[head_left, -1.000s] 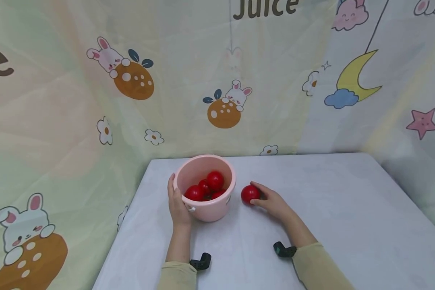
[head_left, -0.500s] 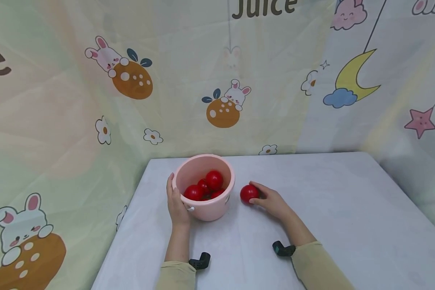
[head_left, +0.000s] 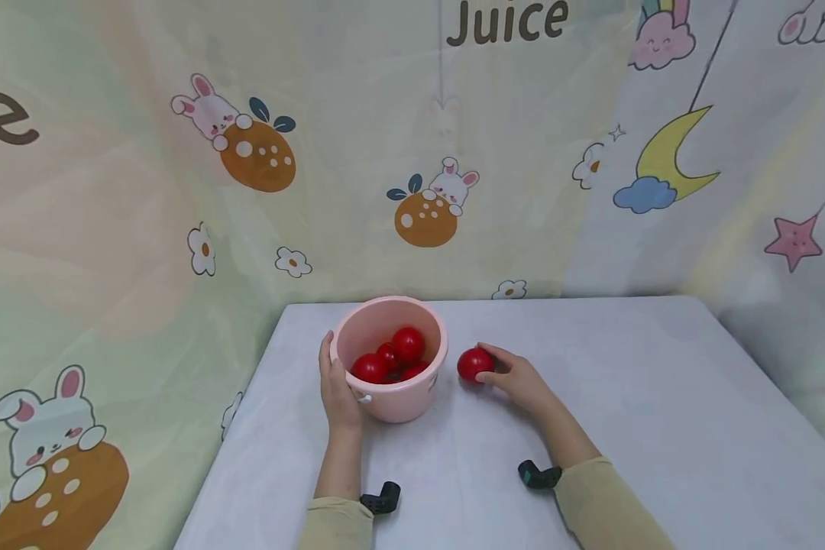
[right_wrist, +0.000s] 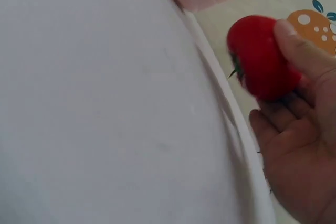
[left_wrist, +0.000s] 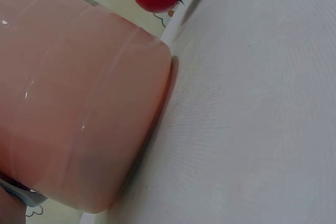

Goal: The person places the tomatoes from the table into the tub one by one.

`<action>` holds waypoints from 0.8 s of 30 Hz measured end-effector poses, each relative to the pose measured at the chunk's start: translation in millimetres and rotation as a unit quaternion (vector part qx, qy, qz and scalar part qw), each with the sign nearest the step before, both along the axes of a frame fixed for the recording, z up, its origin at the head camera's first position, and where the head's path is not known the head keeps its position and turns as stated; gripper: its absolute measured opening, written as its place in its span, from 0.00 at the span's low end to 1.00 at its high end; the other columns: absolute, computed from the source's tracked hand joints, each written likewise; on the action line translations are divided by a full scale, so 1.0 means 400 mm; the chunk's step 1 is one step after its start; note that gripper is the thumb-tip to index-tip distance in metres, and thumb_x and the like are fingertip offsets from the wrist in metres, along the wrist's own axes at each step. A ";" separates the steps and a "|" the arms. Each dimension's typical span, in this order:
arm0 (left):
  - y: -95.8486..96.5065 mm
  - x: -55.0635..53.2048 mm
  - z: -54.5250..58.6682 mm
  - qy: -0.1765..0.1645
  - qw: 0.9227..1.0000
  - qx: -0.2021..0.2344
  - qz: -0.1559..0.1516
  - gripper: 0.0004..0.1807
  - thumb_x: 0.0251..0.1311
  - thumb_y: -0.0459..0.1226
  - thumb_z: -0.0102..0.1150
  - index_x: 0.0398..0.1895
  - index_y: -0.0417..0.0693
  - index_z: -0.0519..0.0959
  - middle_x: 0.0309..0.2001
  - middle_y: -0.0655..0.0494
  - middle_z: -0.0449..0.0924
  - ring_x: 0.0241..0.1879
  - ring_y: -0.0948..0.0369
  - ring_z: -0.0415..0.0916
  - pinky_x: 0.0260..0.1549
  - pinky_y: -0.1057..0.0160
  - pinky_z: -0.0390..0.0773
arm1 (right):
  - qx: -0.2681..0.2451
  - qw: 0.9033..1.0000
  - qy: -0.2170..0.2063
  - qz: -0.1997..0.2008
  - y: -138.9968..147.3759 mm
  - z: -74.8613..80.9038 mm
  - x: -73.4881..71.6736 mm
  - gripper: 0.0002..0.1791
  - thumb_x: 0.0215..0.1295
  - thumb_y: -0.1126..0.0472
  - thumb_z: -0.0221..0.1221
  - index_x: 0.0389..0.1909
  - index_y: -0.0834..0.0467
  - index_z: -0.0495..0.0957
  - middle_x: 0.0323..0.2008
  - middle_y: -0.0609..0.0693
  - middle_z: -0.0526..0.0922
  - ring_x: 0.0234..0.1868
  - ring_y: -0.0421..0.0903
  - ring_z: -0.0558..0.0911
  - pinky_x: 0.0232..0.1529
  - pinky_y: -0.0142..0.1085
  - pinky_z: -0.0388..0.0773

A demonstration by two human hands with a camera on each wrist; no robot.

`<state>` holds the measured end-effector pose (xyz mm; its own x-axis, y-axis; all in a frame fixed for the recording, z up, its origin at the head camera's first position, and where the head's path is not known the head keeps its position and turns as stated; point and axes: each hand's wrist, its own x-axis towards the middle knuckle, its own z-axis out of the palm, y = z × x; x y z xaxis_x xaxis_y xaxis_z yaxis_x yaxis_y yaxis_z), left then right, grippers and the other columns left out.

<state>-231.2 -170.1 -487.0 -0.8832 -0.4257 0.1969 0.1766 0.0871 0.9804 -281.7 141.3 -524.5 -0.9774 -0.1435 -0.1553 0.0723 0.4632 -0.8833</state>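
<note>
A pink bucket (head_left: 393, 401) stands on the white-covered table, with several red tomatoes (head_left: 409, 345) inside. My left hand (head_left: 338, 393) rests against its left side, fingers extended along the outer wall near the rim and thumb towards the front. Just right of the bucket, my right hand (head_left: 522, 386) pinches another tomato (head_left: 475, 365) between thumb and fingers. That tomato (right_wrist: 262, 59) has a green stem end, seen in the right wrist view, and appears held slightly above the tabletop. In the left wrist view, the bucket's wall (left_wrist: 79, 93) fills the left side.
The white table (head_left: 612, 382) reaches back to a hanging cloth (head_left: 344, 153) printed with rabbits, flowers and a moon. A small white handle pivot (head_left: 364, 398) sticks out of the bucket's front left. Black wrist devices (head_left: 381, 497) sit on both wrists.
The head view has shifted slightly. Both hands keep nearly the same places, the left at the bucket and the right with its tomato, which seems to have risen very slightly.
</note>
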 end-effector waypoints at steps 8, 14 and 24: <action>-0.003 0.000 -0.003 0.000 1.000 0.004 -0.001 0.27 0.69 0.51 0.41 0.70 0.86 0.57 0.68 0.77 0.64 0.68 0.65 0.62 0.63 0.40 0.71 | -0.015 0.999 0.032 0.010 0.003 0.099 -0.031 0.45 0.50 0.39 0.71 0.71 0.33 0.64 0.71 0.50 0.68 0.72 0.58 0.65 0.60 0.56 0.77; 0.003 0.003 -0.001 -0.005 1.000 0.000 -0.001 0.26 0.69 0.51 0.40 0.69 0.88 0.57 0.68 0.79 0.63 0.68 0.66 0.61 0.64 0.41 0.71 | -0.013 0.998 0.058 0.018 0.007 0.190 -0.053 0.45 0.51 0.39 0.71 0.71 0.32 0.63 0.69 0.50 0.69 0.70 0.57 0.67 0.59 0.56 0.77; 0.002 0.008 0.008 -0.019 1.000 0.003 0.003 0.26 0.69 0.50 0.39 0.68 0.90 0.56 0.68 0.80 0.62 0.69 0.66 0.60 0.65 0.40 0.69 | -0.023 0.991 0.119 0.062 -0.018 0.339 -0.089 0.43 0.53 0.42 0.70 0.71 0.32 0.64 0.68 0.48 0.71 0.68 0.54 0.70 0.56 0.53 0.80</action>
<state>-228.0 -169.1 -483.8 -0.8876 -0.4314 0.1613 0.1391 0.0826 0.9868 -317.2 134.1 -389.0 -0.9599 -0.2664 0.0871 -0.1956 0.4140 -0.8890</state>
